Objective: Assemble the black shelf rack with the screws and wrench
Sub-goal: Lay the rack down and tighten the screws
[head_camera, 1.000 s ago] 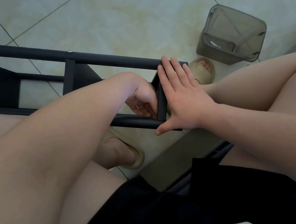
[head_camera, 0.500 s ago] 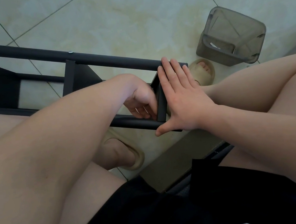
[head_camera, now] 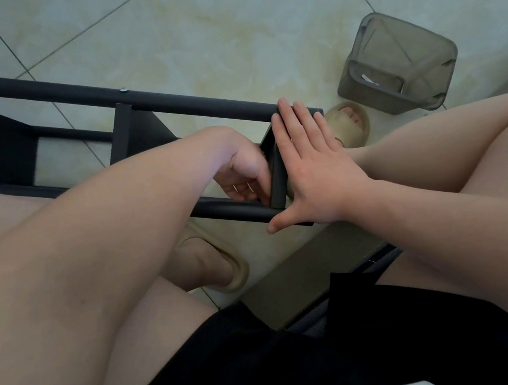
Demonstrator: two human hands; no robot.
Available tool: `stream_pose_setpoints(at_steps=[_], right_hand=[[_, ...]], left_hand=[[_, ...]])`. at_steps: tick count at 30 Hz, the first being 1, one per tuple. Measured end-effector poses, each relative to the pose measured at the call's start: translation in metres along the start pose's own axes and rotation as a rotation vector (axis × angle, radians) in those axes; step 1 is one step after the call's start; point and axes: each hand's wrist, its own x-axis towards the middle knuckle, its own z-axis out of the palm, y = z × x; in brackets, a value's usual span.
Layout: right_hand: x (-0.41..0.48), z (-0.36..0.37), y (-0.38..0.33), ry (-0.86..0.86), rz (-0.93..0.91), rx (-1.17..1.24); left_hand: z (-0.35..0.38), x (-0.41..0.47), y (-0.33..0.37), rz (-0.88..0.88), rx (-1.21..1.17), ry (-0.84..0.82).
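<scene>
My right hand [head_camera: 312, 169] lies flat and open against the end panel of the black metal shelf rack [head_camera: 145, 99] lying across the floor; my left hand [head_camera: 245, 177] curls behind it, contents hidden, probably seating a screw. Next: tighten.

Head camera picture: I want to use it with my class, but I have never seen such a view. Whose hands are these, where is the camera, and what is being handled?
The camera sits on a seated person's head, looking down past their bare knees. The right hand presses flat against the end plate of a black shelf rack lying over the tiled floor. The left hand is curled behind that plate; what its grip holds is hidden. A grey plastic bin lies tipped on the floor.
</scene>
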Motion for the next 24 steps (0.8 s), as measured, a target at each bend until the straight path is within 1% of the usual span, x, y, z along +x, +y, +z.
stream_pose_setpoints(at_steps=[10, 24], right_hand=[[-0.0001, 0.0004, 0.0005, 0.007, 0.001, -0.001], [0.0006, 0.0011, 0.0010, 0.006, -0.001, 0.001]], left_hand=[[-0.0037, -0.0045, -0.0017, 0.000, -0.032, -0.032], [-0.0016, -0.0029, -0.0023, 0.008, -0.043, 0.002]])
